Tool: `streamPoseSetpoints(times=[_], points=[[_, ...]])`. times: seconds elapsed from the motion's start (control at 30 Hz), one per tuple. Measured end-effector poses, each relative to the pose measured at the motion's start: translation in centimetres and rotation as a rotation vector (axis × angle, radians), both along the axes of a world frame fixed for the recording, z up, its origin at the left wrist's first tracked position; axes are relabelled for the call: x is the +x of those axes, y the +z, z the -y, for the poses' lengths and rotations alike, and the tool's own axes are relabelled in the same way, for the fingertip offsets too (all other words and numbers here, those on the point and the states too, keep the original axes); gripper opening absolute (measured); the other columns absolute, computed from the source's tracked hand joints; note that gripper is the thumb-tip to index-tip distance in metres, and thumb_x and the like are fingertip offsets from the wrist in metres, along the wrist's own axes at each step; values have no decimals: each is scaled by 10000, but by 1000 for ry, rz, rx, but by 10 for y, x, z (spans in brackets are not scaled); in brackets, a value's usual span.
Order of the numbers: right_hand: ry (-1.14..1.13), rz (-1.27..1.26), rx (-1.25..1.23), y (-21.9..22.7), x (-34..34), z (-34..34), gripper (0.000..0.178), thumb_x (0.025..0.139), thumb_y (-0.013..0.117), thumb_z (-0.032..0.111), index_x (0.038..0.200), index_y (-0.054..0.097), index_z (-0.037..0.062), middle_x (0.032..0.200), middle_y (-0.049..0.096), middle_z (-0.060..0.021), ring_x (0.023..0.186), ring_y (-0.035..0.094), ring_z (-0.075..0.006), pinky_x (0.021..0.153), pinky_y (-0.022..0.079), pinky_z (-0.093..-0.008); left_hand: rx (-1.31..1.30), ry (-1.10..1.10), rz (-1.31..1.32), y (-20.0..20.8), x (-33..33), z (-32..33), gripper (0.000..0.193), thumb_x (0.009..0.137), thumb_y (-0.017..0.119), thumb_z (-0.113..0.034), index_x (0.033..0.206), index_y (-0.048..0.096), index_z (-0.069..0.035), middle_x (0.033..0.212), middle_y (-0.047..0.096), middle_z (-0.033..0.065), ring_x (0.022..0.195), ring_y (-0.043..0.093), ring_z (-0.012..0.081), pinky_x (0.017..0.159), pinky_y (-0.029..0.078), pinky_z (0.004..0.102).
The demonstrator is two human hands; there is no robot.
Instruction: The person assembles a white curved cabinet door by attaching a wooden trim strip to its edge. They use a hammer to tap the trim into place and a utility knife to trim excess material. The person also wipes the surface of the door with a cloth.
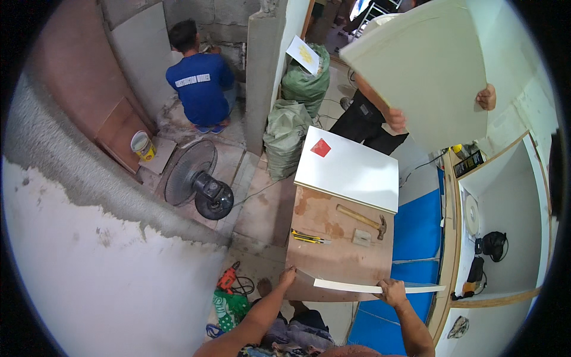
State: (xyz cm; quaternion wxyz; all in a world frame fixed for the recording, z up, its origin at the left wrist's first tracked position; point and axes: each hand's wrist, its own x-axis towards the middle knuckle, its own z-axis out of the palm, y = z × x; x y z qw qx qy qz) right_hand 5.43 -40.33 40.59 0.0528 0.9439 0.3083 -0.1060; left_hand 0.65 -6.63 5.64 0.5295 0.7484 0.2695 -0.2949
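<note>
A long narrow white strip (pixel 345 287) lies across the near end of a brown work board (pixel 339 262). Its right end reaches past the board's right side. My right hand (pixel 392 292) is closed around the strip right of its middle. At the greyish left end, by the board's near left corner, my left hand (pixel 288 277) has its fingers closed on it. Beyond my hands lie a yellow utility knife (pixel 308 237), a small pale block (pixel 361 237) and a claw hammer (pixel 364 219). A white panel (pixel 351 169) with a red patch covers the board's far part.
A co-worker holds a large pale sheet (pixel 422 71) at the far right; another squats in a blue shirt (pixel 199 89). Left stand a fan (pixel 205 184), sacks (pixel 285 137) and an orange drill (pixel 228 278). Blue panels (pixel 416 232) and a white cabinet (pixel 505 202) flank the right.
</note>
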Motion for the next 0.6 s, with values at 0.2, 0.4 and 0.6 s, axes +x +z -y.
streamPoseSetpoints(times=[0.2, 0.4, 0.6], points=[[80, -8, 22, 1, 0, -40, 341, 727, 795, 432, 785, 625, 143, 721, 647, -47, 667, 674, -245, 554, 513, -407, 50, 134, -64, -15, -13, -40, 549, 988, 395, -479, 1039, 688, -17, 940, 683, 171, 846, 672, 300, 785, 508, 460], [143, -33, 76, -2, -1, -78, 299, 713, 793, 390, 816, 632, 160, 730, 633, -41, 689, 662, -245, 590, 514, -402, -86, 202, 64, -48, -39, -87, 497, 972, 459, -442, 1115, 670, -16, 1068, 677, 248, 999, 653, 399, 882, 502, 498], [127, -83, 89, 4, 0, -89, 274, 732, 765, 358, 849, 626, 154, 760, 617, -34, 709, 661, -245, 609, 530, -394, -88, 406, 10, -79, -42, -90, 464, 929, 602, -371, 1152, 635, 34, 1116, 660, 249, 1055, 616, 392, 910, 492, 454]])
